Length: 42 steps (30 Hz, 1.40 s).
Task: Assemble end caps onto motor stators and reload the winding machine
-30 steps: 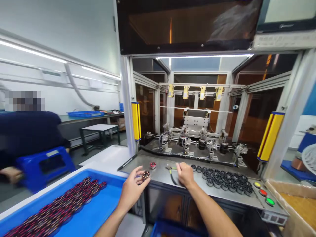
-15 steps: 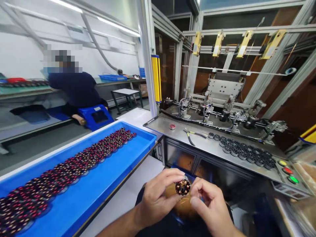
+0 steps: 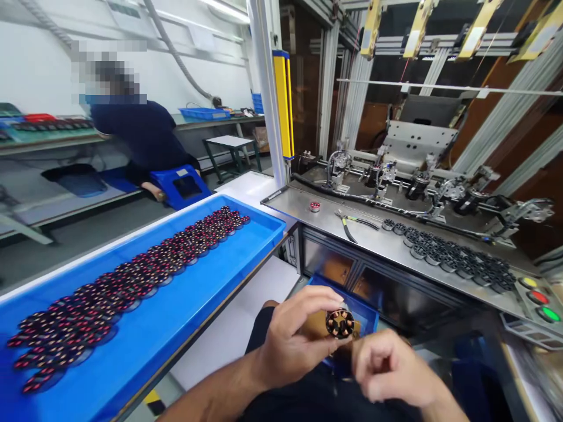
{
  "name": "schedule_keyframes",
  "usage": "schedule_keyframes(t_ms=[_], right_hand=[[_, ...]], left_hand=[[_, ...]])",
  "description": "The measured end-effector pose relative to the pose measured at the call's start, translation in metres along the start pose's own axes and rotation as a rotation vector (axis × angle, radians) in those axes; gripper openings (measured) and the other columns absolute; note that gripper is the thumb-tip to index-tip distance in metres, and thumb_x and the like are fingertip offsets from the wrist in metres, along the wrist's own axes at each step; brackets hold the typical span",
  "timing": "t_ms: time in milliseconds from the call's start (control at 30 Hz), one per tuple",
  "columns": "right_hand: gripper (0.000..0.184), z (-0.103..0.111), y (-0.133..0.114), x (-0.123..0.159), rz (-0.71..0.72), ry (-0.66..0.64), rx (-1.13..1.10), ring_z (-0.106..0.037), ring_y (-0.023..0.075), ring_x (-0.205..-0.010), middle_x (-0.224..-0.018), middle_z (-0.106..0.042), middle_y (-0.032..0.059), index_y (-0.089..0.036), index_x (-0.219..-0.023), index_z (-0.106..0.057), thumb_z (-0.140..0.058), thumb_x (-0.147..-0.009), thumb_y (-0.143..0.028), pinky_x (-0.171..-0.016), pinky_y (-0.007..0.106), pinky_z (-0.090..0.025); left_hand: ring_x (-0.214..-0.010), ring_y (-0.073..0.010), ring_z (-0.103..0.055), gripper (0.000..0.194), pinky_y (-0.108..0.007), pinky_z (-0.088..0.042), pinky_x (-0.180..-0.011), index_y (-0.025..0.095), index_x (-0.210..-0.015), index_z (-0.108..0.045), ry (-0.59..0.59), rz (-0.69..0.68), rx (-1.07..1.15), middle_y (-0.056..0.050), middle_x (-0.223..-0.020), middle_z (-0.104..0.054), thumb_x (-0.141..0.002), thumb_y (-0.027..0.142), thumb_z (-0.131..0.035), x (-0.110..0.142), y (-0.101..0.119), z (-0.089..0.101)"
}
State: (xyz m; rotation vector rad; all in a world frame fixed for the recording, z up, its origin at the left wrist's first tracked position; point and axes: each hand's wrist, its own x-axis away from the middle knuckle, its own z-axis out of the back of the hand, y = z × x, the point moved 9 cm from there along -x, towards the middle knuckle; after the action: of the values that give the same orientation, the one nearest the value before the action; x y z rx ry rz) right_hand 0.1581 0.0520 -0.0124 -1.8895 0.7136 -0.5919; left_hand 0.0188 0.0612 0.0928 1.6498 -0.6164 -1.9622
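Observation:
My left hand (image 3: 292, 334) grips a small motor stator (image 3: 339, 323) between thumb and fingers. The stator is a dark ring with copper windings, its open face turned toward me. Just below and to the right of it, apart from it, my right hand (image 3: 391, 366) is closed with curled fingers, slightly smeared by motion. Whatever the right fingertips pinch, if anything, is too small to make out. Beneath both hands, over my lap, a blue bin (image 3: 365, 313) shows in part.
On the left, a long blue tray (image 3: 185, 316) bears rows of wound stators (image 3: 145, 258). The metal bench (image 3: 299, 214) carries one red stator (image 3: 315, 206), cutting pliers (image 3: 352, 221), many dark cores (image 3: 457, 255) and coloured buttons (image 3: 539, 298). A winding machine stands behind. A seated person (image 3: 136, 132) works at far left.
My right hand has moved down and away from the stator's side. My left hand still holds the stator. The camera view has tilted downward and turned slightly.

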Motion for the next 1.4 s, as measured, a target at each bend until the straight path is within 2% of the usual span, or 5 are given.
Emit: schedule_keyframes(t_ms=[233,633,933,1200,1400], right_hand=[[0.036,-0.027,0.037,-0.018,0.055,0.311,-0.270,-0.047,0.0045,-0.036,-0.051,-0.061,-0.0015,-0.014,-0.069,-0.061,-0.084,-0.069,-0.042,-0.035,0.013,-0.036],[0.040,-0.031,0.024,-0.027,0.063,0.298,-0.442,-0.059,0.0078,-0.045,-0.064,-0.068,0.0065,-0.009,-0.076,-0.065,-0.079,-0.078,-0.046,-0.041,0.016,-0.047],[0.038,-0.030,0.041,-0.020,-0.013,0.223,-0.284,-0.047,0.0058,-0.032,-0.046,-0.061,0.0010,-0.012,-0.064,-0.063,-0.085,-0.068,-0.042,-0.035,0.015,-0.034],[0.040,0.010,-0.034,0.004,0.146,0.376,0.161,-0.059,0.0113,-0.057,-0.063,-0.067,0.0023,-0.015,-0.081,-0.066,-0.067,-0.087,-0.054,-0.062,0.024,-0.044],[0.041,0.001,-0.030,0.005,0.080,0.430,0.256,-0.050,0.0104,-0.054,-0.056,-0.057,-0.0013,-0.017,-0.067,-0.057,-0.065,-0.088,-0.051,-0.058,0.024,-0.038]], left_hand=[[-0.094,-0.0178,-0.069,0.040,-0.027,-0.058,-0.084,0.016,-0.107,-0.064,0.036,-0.025,-0.061,-0.008,-0.101,-0.071,-0.071,0.008,-0.080,-0.003,-0.002,-0.008],[-0.091,-0.0185,-0.070,0.039,-0.028,-0.058,-0.081,0.018,-0.102,-0.065,0.054,0.052,-0.044,-0.007,-0.097,-0.072,-0.068,0.010,-0.083,-0.001,-0.017,-0.004],[-0.091,-0.0202,-0.069,0.042,-0.031,-0.057,-0.083,0.019,-0.101,-0.067,0.056,0.196,0.111,-0.007,-0.097,-0.071,-0.064,0.015,-0.088,0.001,-0.035,0.000],[-0.108,-0.0225,-0.063,0.047,-0.033,-0.055,-0.091,0.028,-0.128,-0.061,-0.217,0.360,0.356,-0.011,-0.120,-0.061,-0.084,0.011,-0.068,0.021,-0.042,-0.026],[-0.099,-0.0204,-0.067,0.051,-0.030,-0.057,-0.085,0.025,-0.125,-0.065,-0.195,0.437,0.522,-0.012,-0.119,-0.061,-0.077,0.011,-0.076,0.026,-0.041,-0.037]])
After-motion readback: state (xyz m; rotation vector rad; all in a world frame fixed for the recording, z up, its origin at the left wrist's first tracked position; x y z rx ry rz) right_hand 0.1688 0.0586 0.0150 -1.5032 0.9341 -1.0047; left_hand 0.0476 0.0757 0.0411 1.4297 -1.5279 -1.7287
